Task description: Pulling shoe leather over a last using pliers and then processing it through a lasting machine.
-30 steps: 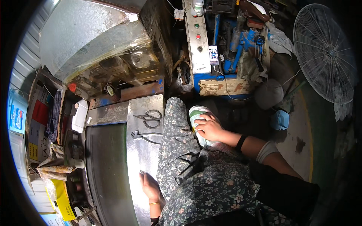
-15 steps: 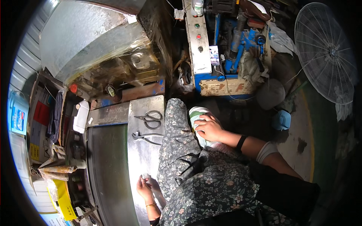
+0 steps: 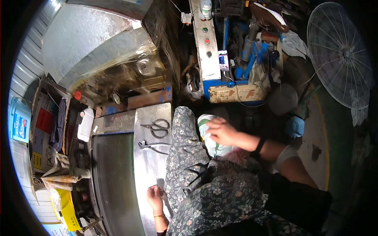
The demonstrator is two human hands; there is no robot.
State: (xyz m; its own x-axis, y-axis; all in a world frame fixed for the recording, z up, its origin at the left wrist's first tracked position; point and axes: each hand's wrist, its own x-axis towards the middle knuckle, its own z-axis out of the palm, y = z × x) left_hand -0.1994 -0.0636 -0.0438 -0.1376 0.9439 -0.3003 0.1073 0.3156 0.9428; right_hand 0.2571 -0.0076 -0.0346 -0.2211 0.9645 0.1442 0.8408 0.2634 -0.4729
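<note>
- While the left hand (image 3: 155,196) rests low on the steel table (image 3: 147,165), its fingertips pinch a small pale piece (image 3: 160,183) that lies against the metal near the table's right edge.
- The right hand (image 3: 221,131) lies with its fingers loosely curled over the top of a white-and-green bag (image 3: 208,139) that sits between the knee and the forearm; whether the fingers truly grip it, I cannot tell.
- A dark band (image 3: 258,147) circles the right wrist.
- The leg in floral cloth (image 3: 185,157) runs along the table's right edge, just beside both the bag and the left hand.
- Scissors (image 3: 157,126) lie flat on the table at its far end, well apart from the left hand.
- Pliers (image 3: 151,146) lie just below the scissors, handles pointing right.
- A white bottle (image 3: 85,124) stands left of the table.
- A fan (image 3: 338,55) stands at the far right, away from the hands.
- A blue machine (image 3: 236,59) stands beyond the knee.
</note>
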